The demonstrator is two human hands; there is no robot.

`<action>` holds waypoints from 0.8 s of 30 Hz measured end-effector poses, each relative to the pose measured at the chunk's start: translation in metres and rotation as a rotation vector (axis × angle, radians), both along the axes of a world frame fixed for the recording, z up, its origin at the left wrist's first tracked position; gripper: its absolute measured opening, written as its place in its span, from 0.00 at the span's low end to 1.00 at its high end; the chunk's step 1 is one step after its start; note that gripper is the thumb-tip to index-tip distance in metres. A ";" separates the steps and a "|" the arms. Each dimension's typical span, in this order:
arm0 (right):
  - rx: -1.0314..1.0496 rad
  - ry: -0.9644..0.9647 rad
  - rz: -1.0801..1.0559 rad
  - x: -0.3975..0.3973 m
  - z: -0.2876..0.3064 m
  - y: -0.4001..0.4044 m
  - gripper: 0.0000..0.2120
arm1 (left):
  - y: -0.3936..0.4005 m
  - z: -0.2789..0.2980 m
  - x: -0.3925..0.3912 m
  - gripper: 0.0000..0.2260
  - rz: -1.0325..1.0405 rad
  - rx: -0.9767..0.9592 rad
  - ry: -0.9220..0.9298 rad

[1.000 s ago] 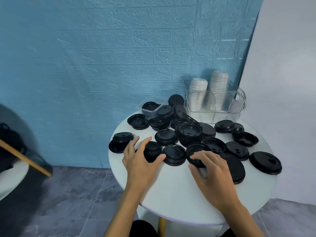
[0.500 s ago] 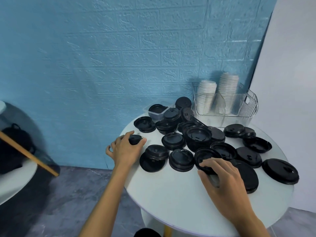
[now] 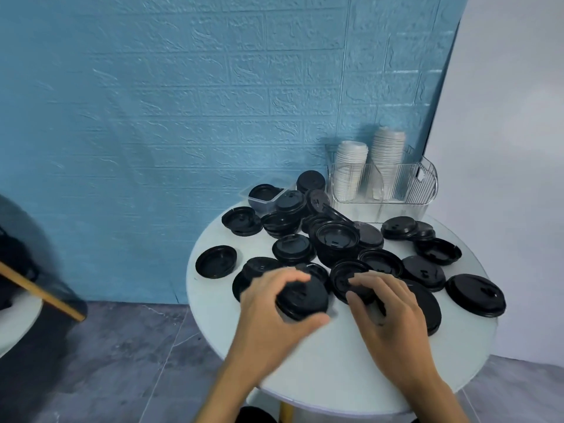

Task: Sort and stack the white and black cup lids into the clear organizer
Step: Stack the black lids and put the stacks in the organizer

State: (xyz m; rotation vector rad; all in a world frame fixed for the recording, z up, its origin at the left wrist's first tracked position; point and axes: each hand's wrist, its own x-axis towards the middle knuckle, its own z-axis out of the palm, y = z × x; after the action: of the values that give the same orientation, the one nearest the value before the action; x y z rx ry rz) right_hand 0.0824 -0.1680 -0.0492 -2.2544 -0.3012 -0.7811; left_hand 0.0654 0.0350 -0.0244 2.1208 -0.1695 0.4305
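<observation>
Black cup lids (image 3: 337, 239) lie scattered over the round white table (image 3: 320, 361), most of them beyond the person's hands, toward the far side. The left hand (image 3: 271, 312) curls its fingers and thumb around one black lid (image 3: 305, 299), held slightly blurred just above the near table surface. The right hand (image 3: 387, 309), close beside it, rests bent fingers on an upturned lid (image 3: 345, 277); whether it pinches the rim is unclear. The clear organizer (image 3: 393, 190), already holding two stacks of white lids (image 3: 351, 166), stands at the far right, well apart, nearer the right hand.
</observation>
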 end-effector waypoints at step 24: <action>-0.426 0.158 0.053 0.017 0.003 -0.010 0.07 | -0.010 -0.032 -0.008 0.19 -0.026 0.474 0.067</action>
State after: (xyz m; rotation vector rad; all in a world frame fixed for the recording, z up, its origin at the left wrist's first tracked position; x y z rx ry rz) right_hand 0.0997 -0.1782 -0.0463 -2.6758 -0.4874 -0.5428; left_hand 0.0578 0.0246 -0.0566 2.5909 -0.2821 0.3245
